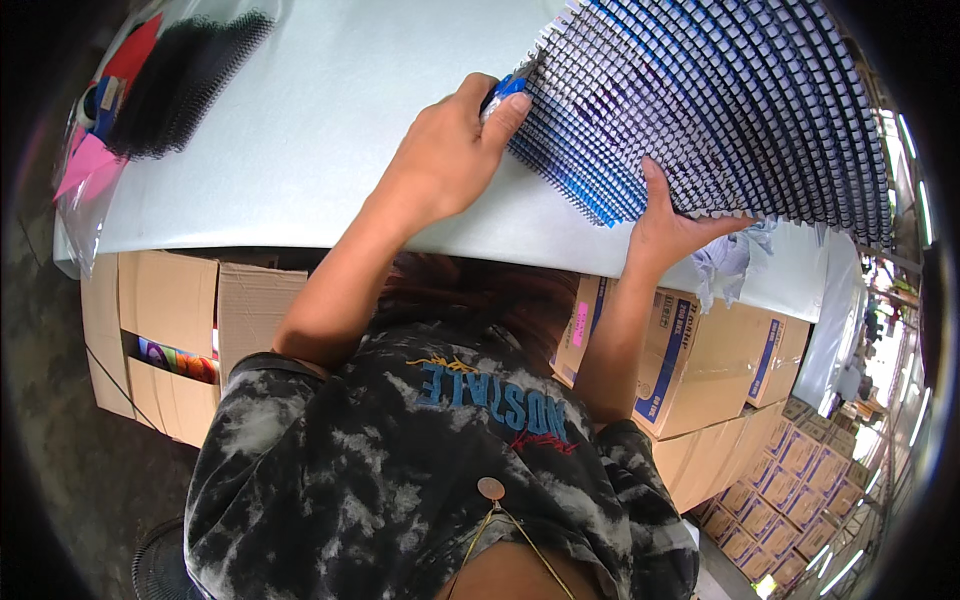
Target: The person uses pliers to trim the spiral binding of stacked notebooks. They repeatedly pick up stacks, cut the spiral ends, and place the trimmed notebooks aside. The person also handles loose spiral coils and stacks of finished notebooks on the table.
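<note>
My left hand (445, 155) is closed round a small blue-handled hand tool (508, 88). Its dark metal tip meets the left edge of a large grid-like mesh sheet (700, 100); whether it is a pair of nippers or another cutter I cannot tell. The sheet is black and white with blue patches, made of many small linked squares, and it fans out to the upper right. At its near edge my right hand (668, 225) holds it, the thumb lying on top and the other fingers partly hidden beneath.
A pale-covered table (300, 130) lies under the work. At far left rest a black bristly mesh pile (190, 85) and pink sheets (92, 165). Crumpled bluish cloth or paper (725, 260) hangs by the near edge. Cardboard boxes (690, 350) stand below; more cartons (795, 480) are stacked at right.
</note>
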A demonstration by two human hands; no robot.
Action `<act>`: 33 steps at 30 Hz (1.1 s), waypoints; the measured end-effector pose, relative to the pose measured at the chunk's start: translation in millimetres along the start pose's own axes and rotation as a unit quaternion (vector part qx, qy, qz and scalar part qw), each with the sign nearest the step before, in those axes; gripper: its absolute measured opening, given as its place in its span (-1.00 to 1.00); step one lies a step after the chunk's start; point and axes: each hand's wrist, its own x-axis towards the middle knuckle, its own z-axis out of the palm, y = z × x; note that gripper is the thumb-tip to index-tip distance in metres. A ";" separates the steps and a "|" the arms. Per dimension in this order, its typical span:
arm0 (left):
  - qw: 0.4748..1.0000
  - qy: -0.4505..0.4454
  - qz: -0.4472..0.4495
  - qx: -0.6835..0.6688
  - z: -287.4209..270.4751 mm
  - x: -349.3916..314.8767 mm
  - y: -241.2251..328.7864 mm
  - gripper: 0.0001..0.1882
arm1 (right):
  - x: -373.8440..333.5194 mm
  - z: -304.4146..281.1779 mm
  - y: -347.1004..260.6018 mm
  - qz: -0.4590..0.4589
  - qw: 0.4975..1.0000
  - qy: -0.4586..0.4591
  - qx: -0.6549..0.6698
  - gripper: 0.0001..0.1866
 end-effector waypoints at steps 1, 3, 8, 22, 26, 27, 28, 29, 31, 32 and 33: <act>0.988 -0.067 -0.028 -0.137 -3.0 1.0 -1.5 -0.37 | -1.4 0.5 0.2 0.000 1.000 0.004 0.004 0.43; 0.893 -0.192 -0.082 -0.398 -10.6 2.0 -7.0 -0.38 | -4.5 2.2 -0.1 0.000 1.000 0.011 0.012 0.44; 0.746 -0.282 -0.096 -0.595 -14.0 7.1 -21.5 -0.38 | -2.9 0.8 -7.4 0.008 0.999 0.003 -0.038 0.38; 0.750 -0.294 -0.121 -0.580 -13.9 3.1 -29.4 -0.36 | -11.1 -1.3 5.6 -0.029 0.999 -0.017 -0.020 0.50; 0.999 -0.031 -0.019 0.026 2.4 -7.6 -12.0 -0.43 | -9.1 -2.9 8.2 -0.076 0.997 -0.021 -0.025 0.53; 0.989 -0.079 -0.051 -0.118 2.5 -7.4 -13.1 -0.41 | -10.1 -3.1 8.4 -0.066 0.997 -0.028 -0.026 0.54; 0.954 -0.124 -0.082 -0.259 2.3 -6.9 -15.5 -0.38 | -12.6 -3.8 8.9 -0.055 0.997 -0.035 -0.028 0.55; 0.897 -0.167 -0.110 -0.395 1.4 -7.0 -17.8 -0.36 | -14.0 -3.8 8.8 -0.045 0.998 -0.042 -0.030 0.56; 0.760 -0.243 -0.156 -0.582 -1.8 -7.8 -27.0 -0.38 | -12.5 -3.2 4.5 -0.029 0.998 -0.048 -0.026 0.56; 0.718 -0.277 -0.146 -0.621 -2.1 -3.8 -35.6 -0.38 | -12.0 -3.0 3.1 -0.022 0.998 -0.051 -0.024 0.56; 0.672 -0.311 -0.136 -0.658 -3.8 -1.8 -36.0 -0.39 | -12.3 -2.8 4.0 -0.030 0.998 -0.050 -0.027 0.56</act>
